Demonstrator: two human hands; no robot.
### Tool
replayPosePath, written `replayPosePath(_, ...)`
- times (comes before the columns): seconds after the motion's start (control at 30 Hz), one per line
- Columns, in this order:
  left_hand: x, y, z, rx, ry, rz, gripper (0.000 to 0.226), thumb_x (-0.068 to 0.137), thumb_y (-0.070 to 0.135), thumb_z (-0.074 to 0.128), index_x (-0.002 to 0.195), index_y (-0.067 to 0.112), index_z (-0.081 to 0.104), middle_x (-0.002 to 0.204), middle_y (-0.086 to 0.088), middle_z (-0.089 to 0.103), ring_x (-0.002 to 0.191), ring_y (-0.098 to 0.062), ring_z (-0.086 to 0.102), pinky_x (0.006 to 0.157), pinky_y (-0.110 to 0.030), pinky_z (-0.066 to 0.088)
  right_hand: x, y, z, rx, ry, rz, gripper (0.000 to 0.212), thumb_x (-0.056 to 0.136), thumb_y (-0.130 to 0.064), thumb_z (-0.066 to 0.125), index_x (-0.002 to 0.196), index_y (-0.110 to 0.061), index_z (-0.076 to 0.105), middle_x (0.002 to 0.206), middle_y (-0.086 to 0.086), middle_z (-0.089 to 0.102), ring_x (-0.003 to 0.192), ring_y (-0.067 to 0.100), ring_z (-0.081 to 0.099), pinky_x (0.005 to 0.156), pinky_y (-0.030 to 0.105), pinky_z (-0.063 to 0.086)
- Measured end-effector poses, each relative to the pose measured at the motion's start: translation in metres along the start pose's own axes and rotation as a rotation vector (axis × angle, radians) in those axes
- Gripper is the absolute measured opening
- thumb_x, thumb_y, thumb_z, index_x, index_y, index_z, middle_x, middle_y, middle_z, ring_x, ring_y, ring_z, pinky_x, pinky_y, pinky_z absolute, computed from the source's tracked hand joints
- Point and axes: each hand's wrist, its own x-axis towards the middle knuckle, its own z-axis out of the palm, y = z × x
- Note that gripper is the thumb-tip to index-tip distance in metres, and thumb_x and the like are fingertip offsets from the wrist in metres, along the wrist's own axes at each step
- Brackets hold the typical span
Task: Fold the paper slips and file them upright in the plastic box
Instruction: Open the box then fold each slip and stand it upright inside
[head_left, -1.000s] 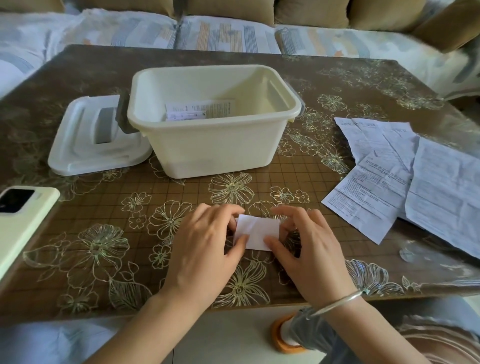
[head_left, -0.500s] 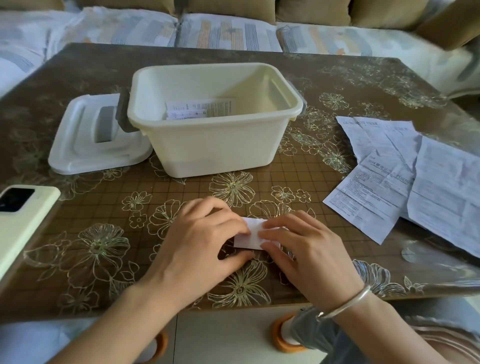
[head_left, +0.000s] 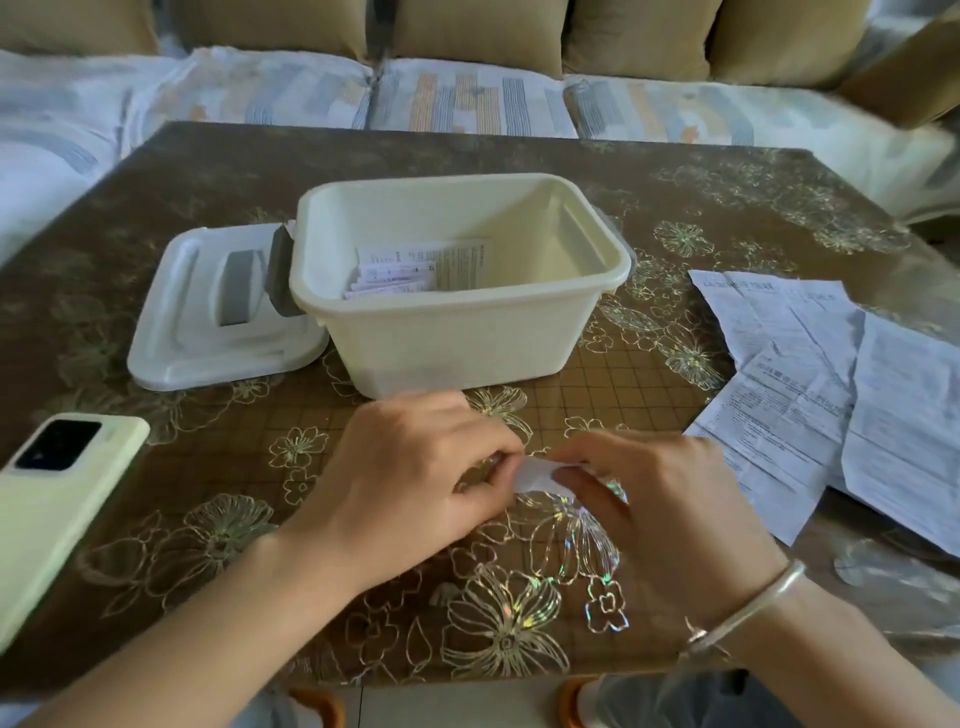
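A small folded white paper slip (head_left: 537, 475) lies on the table near the front, mostly covered by my fingers. My left hand (head_left: 415, 478) pinches its left end and my right hand (head_left: 660, 509) presses its right end. Behind them stands the cream plastic box (head_left: 467, 332), open, with several folded printed slips (head_left: 410, 270) standing against its left inner side. A pile of unfolded printed sheets (head_left: 810, 384) lies to the right on the table.
The box's white lid (head_left: 208, 322) lies flat left of the box. A pale green phone (head_left: 57, 493) rests at the left front edge. The brown flowered table (head_left: 208, 467) is backed by a sofa with striped cushions (head_left: 467, 98).
Both hands have closed further over the slip, so less of it shows. The view has tilted up and closer, showing more of the box's inside.
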Motion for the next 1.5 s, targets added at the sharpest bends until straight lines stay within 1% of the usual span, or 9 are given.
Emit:
replayPosePath(0.07,0.015,-0.004,-0.025,-0.034,0.095,-0.018,0.018,0.091,0.024,0.060,0.090,0.016,0.076,0.084,0.008,0.073,0.075,-0.007,0.066,0.063,-0.029,0.054,0.023,-0.002,-0.019,0.125,-0.007,0.050,0.008,0.083,-0.025,0.068,0.087,-0.027,0.074,0.068,-0.015,0.070,0.057,0.003,0.064,0.053,0.025,0.053)
replayPosePath(0.2,0.043,-0.036,-0.077,0.082,0.351,-0.180,0.016,0.094,0.018,0.057,0.094,0.017,0.073,0.111,0.005,0.069,0.103,-0.014,0.059,0.087,-0.025,0.044,0.073,-0.003,-0.052,0.502,-0.107,0.137,0.015,0.082,-0.014,0.072,0.081,-0.029,0.072,0.073,-0.012,0.074,0.063,0.000,0.068,0.059,0.014,0.052)
replayPosePath(0.37,0.077,-0.105,-0.096,0.223,0.238,-0.473,0.015,0.093,0.021,0.059,0.098,0.027,0.071,0.121,0.005,0.065,0.119,-0.022,0.049,0.097,-0.032,0.034,0.149,-0.004,-0.062,0.713,-0.213,0.214,0.008,0.080,-0.016,0.071,0.087,-0.019,0.072,0.081,-0.003,0.076,0.075,0.015,0.073,0.078,0.027,0.058)
replayPosePath(0.47,0.091,-0.127,-0.086,0.235,0.199,-0.525,0.014,0.091,0.021,0.062,0.099,0.026,0.073,0.121,0.005,0.064,0.122,-0.023,0.046,0.097,-0.028,0.029,0.187,0.002,-0.039,0.677,-0.343,0.276,0.008,0.080,-0.016,0.073,0.086,-0.021,0.072,0.083,-0.001,0.076,0.078,0.018,0.073,0.083,0.035,0.058)
replayPosePath(0.63,0.092,-0.139,-0.064,0.134,0.153,-0.553,0.017,0.088,0.014,0.061,0.095,0.024,0.073,0.121,0.007,0.062,0.119,-0.015,0.042,0.088,-0.003,0.018,0.218,0.011,0.002,0.519,-0.551,0.264,0.010,0.078,-0.018,0.076,0.081,-0.025,0.070,0.077,-0.004,0.075,0.071,0.018,0.072,0.084,0.040,0.057)
replayPosePath(0.87,0.090,-0.141,-0.061,0.136,0.131,-0.560,0.015,0.088,0.020,0.060,0.094,0.027,0.071,0.118,0.014,0.061,0.116,-0.009,0.043,0.079,-0.007,0.022,0.238,0.015,0.018,0.311,-0.760,0.106,0.008,0.080,-0.030,0.073,0.087,-0.030,0.070,0.079,-0.013,0.073,0.074,0.007,0.070,0.081,0.032,0.057)
replayPosePath(1.13,0.090,-0.139,-0.060,0.132,0.103,-0.580,0.013,0.092,0.027,0.056,0.091,0.033,0.068,0.116,0.020,0.058,0.111,-0.001,0.043,0.079,0.000,0.024,0.240,0.002,0.010,0.327,-0.734,-0.034,0.016,0.069,-0.047,0.067,0.080,-0.036,0.070,0.074,-0.022,0.069,0.067,-0.004,0.063,0.067,0.012,0.049)
replayPosePath(1.37,0.091,-0.138,-0.060,0.104,0.108,-0.598,0.013,0.089,0.026,0.058,0.090,0.031,0.070,0.117,0.018,0.059,0.110,-0.003,0.049,0.079,-0.005,0.027,0.235,-0.014,0.015,0.200,-0.686,-0.149,0.015,0.067,-0.049,0.058,0.075,-0.038,0.064,0.077,-0.035,0.060,0.070,-0.007,0.060,0.072,0.014,0.046)
replayPosePath(1.5,0.091,-0.139,-0.060,0.077,0.126,-0.596,0.021,0.087,0.032,0.049,0.089,0.033,0.070,0.117,0.018,0.059,0.111,-0.004,0.051,0.081,-0.018,0.035,0.230,-0.019,0.022,0.097,-0.672,-0.192,0.013,0.071,-0.048,0.062,0.074,-0.035,0.061,0.065,-0.021,0.061,0.082,-0.012,0.054,0.070,0.012,0.045)
